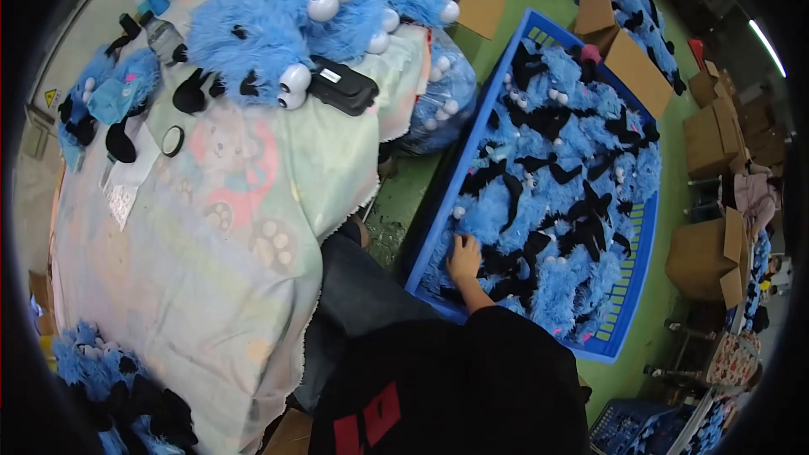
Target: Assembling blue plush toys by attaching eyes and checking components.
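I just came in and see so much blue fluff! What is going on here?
A person in a black top is reaching one hand into a big blue crate on the floor, touching the blue and black furry toy pieces piled inside. Which hand it is I cannot tell, and the other is out of sight. Beside them, a table covered with a pale cartoon cloth holds a heap of finished blue plush toys with big white eyes, plus a black case. Cardboard boxes stand around.

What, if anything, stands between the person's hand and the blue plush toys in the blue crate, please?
Nothing visible does. The right hand already rests on the blue plush toys heaped in the open blue crate; no lid or cover lies over them.
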### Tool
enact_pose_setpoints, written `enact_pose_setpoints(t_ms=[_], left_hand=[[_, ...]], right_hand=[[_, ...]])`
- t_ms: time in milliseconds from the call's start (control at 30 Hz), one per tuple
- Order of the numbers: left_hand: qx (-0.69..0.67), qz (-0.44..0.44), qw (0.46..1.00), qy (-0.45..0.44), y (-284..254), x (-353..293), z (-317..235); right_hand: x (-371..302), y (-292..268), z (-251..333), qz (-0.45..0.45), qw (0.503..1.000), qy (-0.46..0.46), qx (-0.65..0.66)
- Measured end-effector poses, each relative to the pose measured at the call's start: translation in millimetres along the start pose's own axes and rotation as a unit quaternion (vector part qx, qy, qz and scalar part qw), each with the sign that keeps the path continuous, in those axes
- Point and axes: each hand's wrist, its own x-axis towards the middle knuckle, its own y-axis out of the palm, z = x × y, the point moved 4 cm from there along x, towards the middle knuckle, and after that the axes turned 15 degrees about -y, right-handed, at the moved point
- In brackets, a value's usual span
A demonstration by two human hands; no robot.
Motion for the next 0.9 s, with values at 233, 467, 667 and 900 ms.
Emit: enact_pose_setpoints(t_ms=[233, 467, 667, 900], left_hand=[[-0.070, 0.015, 0.997, -0.017, -40, -58, 14], [-0.236, 0.002, 0.971, 0.045, -61, -89, -24], [-0.467, 0.022, 0.825, 0.317, -81, -124, -119], [-0.564, 0.093, 0.725, 0.385, -71, -100, -183]], right_hand=[[0, 55, -45, 0.219, 0.971, 0.011, -0.101], [0, 28, -48, 0.265, 0.912, -0.237, -0.205], [-9, 5, -55, 0.244, 0.930, -0.261, -0.091], [-20, -88, -5, 0.031, 0.953, -0.301, -0.023]])
